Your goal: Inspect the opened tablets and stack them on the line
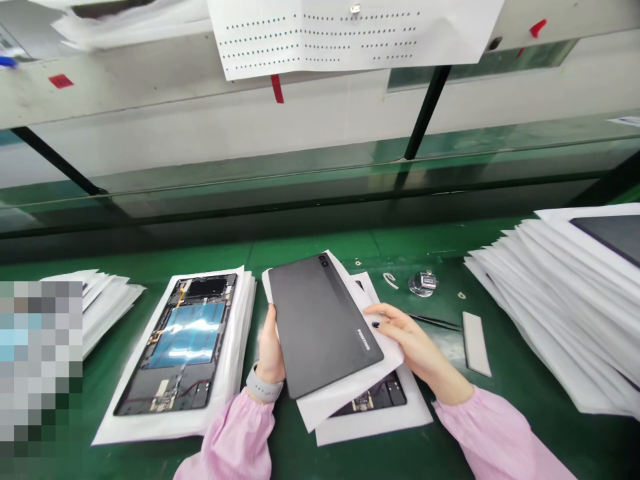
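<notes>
A dark grey tablet [320, 327], its back face up with a camera at the top corner, lies tilted over a white sheet [320, 407]. My left hand [271, 350] grips the tablet's left edge; the fingers underneath are hidden. At the right side, my right hand [400, 333] is closed on the white sheet by the tablet's edge, its fingertips partly curled. Below them, an opened tablet [395, 393] with bare electronics sits on another white sheet, mostly covered. Black tweezers [435, 323] lie beyond my right wrist.
To the left, an opened tablet [187, 347] with a blue battery tops a stack of white sheets [245, 313]. A tall stack of sheets [540, 320] stands right. A metal piece [423, 283] and a pale block [477, 343] lie on the green table [420, 453]. A shelf [150, 73] runs above.
</notes>
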Available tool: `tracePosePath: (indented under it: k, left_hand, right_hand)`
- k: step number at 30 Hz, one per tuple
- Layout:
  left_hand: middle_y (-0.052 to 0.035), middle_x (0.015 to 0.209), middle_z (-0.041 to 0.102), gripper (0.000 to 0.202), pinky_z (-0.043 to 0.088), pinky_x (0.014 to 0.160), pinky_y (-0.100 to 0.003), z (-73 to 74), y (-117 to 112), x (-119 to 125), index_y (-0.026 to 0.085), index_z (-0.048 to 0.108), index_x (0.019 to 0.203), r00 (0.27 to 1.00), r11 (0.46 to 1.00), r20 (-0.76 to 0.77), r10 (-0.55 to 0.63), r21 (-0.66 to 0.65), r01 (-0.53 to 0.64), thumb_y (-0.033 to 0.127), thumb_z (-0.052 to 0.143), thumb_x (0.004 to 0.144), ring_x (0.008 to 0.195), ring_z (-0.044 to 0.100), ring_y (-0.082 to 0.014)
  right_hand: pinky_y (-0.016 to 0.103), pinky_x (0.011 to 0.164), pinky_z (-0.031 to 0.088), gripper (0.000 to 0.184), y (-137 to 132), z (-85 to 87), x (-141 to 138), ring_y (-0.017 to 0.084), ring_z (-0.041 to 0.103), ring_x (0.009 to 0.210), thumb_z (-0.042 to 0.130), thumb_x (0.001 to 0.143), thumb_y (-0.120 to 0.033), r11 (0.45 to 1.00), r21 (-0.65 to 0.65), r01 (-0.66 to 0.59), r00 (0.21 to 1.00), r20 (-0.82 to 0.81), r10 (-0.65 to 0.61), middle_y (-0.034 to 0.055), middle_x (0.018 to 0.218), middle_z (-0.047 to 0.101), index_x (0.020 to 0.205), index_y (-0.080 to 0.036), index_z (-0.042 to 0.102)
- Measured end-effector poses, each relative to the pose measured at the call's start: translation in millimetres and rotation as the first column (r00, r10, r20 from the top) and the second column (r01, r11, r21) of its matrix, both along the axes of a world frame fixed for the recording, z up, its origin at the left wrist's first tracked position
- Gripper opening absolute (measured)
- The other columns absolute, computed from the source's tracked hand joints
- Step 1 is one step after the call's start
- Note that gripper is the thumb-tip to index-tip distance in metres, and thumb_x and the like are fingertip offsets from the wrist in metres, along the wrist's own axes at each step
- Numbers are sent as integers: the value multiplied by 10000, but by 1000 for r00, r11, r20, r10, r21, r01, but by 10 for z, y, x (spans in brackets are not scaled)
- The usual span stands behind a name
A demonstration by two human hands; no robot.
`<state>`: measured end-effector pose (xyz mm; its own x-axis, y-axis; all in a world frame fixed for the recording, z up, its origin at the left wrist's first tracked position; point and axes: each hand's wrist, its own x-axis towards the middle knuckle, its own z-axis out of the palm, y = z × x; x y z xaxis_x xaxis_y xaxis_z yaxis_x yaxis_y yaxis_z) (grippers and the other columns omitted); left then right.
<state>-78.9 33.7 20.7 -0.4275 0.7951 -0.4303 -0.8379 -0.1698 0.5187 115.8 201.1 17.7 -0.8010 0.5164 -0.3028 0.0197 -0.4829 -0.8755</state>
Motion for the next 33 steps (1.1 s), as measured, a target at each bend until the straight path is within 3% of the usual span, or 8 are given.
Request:
tracePosePath:
  k: [4,10,13,16,18,21,27,33]
  left_hand:
    - [-143,1104,767,664,499,994,-526,82,21,9,144,493,1450,999,994,40,33,-103,-29,580,380,962,991,723,-340]
    - [-150,1089,775,669,513,985,-506,159,13,22,104,562,1386,993,992,112,34,-123,-20,580,338,971,969,731,-338]
    - [-150,1089,776,674,512,989,-505,186,18,30,104,593,1354,991,995,130,23,-102,-10,586,315,974,981,729,-336]
    - [-152,1101,774,692,502,1003,-508,206,26,45,101,587,1360,990,996,143,17,-94,-3,603,318,967,993,726,-337]
    - [-156,1108,771,712,487,1021,-512,206,27,58,96,570,1377,988,996,153,6,-93,9,615,310,964,993,725,-336]
    - [-141,1094,777,693,464,1048,-497,169,20,68,105,537,1410,992,995,129,17,-97,-4,600,339,967,970,730,-319]
    - [-120,1098,777,631,447,1066,-459,3,-1,33,130,571,1381,995,999,101,-10,-45,14,573,416,960,1001,722,-298]
    - [-151,1140,758,645,458,1037,-515,-84,-9,4,131,622,1319,993,994,55,-106,24,105,613,497,909,1061,695,-352]
  right_hand:
    - [242,605,482,276,27,23,-8,148,655,684,833,639,-258,997,12,82,996,-22,-81,6,953,706,896,-226,738]
    - [244,576,439,195,83,15,5,141,584,624,818,635,-272,994,-7,111,993,-31,-112,0,782,667,807,-218,746]
    - [264,685,465,150,89,30,15,173,606,767,783,644,-258,990,29,135,990,-38,-134,12,889,680,789,-227,755]
    - [289,817,466,134,64,72,25,227,604,965,759,687,-312,994,81,67,997,-38,-64,37,1026,677,783,-219,759]
    - [301,779,477,179,36,97,31,229,617,905,752,720,-376,996,94,-12,1000,-27,15,41,976,677,788,-211,754]
    - [289,690,484,254,-6,101,36,197,626,766,794,718,-431,997,47,-62,998,-7,63,25,903,691,849,-217,753]
    - [318,783,499,289,-37,43,14,205,649,788,832,722,-460,976,71,-207,978,-8,208,46,805,720,745,-180,763]
    - [274,648,482,279,-25,47,22,154,593,652,857,688,-438,991,32,-132,991,-16,133,3,694,661,650,-198,721]
